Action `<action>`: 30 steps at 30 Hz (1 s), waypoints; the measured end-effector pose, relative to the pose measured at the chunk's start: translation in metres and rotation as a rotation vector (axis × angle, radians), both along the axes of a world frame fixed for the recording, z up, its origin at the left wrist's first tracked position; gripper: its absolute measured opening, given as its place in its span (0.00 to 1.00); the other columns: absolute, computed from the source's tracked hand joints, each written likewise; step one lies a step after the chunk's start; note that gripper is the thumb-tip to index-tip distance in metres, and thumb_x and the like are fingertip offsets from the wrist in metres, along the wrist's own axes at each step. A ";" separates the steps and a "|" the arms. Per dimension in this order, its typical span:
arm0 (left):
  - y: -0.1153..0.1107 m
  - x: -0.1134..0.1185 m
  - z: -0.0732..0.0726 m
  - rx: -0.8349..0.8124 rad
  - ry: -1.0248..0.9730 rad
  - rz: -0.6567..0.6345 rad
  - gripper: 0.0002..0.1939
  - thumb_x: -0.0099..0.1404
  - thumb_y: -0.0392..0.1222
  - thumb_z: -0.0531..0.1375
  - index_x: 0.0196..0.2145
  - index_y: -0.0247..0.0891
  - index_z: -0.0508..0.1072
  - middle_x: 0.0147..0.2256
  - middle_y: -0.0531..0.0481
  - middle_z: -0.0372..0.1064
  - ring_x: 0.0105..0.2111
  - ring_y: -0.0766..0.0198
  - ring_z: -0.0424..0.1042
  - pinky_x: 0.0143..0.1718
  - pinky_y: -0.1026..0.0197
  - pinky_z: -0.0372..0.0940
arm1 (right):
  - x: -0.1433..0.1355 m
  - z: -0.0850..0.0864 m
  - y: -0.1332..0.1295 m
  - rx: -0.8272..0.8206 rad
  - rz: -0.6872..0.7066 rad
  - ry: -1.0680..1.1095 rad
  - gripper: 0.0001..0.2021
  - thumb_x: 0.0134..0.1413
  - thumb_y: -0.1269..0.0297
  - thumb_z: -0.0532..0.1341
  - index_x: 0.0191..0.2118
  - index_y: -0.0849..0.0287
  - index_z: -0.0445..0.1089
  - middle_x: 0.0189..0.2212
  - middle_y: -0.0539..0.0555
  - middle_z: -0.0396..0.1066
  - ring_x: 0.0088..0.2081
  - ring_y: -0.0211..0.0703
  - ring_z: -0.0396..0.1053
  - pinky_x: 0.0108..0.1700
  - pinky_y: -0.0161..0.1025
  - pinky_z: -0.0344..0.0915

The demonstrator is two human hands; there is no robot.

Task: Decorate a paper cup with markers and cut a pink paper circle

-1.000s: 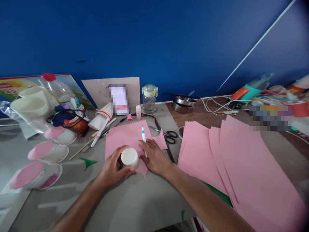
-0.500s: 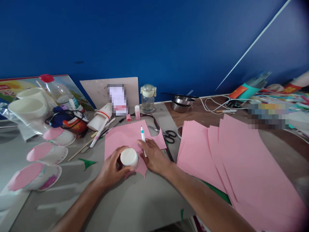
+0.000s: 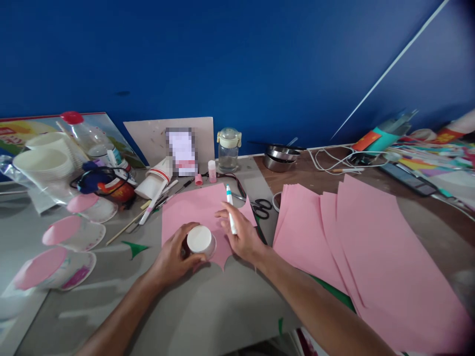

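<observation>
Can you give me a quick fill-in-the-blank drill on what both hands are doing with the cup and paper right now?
1. The left hand holds an upside-down white ____ on the pink paper sheet.
2. The right hand grips a ____ with a teal tip.
3. Black-handled ____ lie just right of that sheet.
4. The stack of pink sheets lies to the person's ____.

Missing words: cup; pen; scissors; right
</observation>
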State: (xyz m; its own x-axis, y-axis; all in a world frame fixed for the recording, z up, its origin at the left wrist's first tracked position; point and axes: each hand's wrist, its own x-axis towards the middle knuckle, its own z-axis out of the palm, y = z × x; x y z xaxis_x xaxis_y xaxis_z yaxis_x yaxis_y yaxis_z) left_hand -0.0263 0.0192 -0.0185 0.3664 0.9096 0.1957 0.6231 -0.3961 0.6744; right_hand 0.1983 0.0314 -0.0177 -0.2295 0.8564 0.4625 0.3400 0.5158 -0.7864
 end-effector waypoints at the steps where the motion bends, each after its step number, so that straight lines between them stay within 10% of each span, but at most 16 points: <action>1: 0.000 0.000 0.000 0.010 -0.004 0.003 0.33 0.58 0.56 0.64 0.56 0.37 0.65 0.51 0.37 0.71 0.49 0.47 0.72 0.45 0.52 0.69 | 0.001 0.004 -0.001 -0.021 -0.002 0.076 0.22 0.67 0.63 0.50 0.64 0.59 0.53 0.45 0.61 0.75 0.46 0.48 0.72 0.49 0.47 0.69; 8: 0.006 -0.004 0.004 0.119 -0.023 -0.208 0.31 0.63 0.59 0.58 0.59 0.40 0.66 0.52 0.36 0.70 0.51 0.49 0.71 0.50 0.51 0.67 | 0.001 0.013 0.001 -0.190 -0.053 0.473 0.23 0.63 0.44 0.52 0.46 0.57 0.73 0.33 0.55 0.76 0.38 0.45 0.73 0.43 0.43 0.69; 14: 0.007 -0.007 0.016 0.046 -0.061 -0.272 0.28 0.72 0.55 0.44 0.59 0.38 0.68 0.55 0.34 0.68 0.56 0.49 0.66 0.56 0.49 0.63 | -0.002 0.007 0.005 -0.348 -0.058 0.623 0.20 0.57 0.46 0.60 0.44 0.58 0.73 0.29 0.52 0.75 0.34 0.43 0.72 0.40 0.42 0.68; 30: 0.011 -0.005 0.022 -0.128 -0.214 -0.232 0.30 0.66 0.60 0.53 0.58 0.38 0.68 0.50 0.37 0.71 0.47 0.52 0.71 0.46 0.55 0.67 | -0.008 0.000 0.006 -0.452 -0.037 0.667 0.16 0.52 0.52 0.65 0.41 0.59 0.73 0.26 0.49 0.73 0.29 0.39 0.69 0.33 0.37 0.66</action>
State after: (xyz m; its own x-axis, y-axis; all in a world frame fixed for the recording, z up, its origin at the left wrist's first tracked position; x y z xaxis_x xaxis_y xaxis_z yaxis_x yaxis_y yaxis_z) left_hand -0.0315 0.0306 0.0036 0.5297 0.8289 0.1800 0.3648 -0.4142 0.8339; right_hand 0.1904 0.0378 -0.0176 0.0047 0.9951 0.0988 -0.2645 0.0966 -0.9595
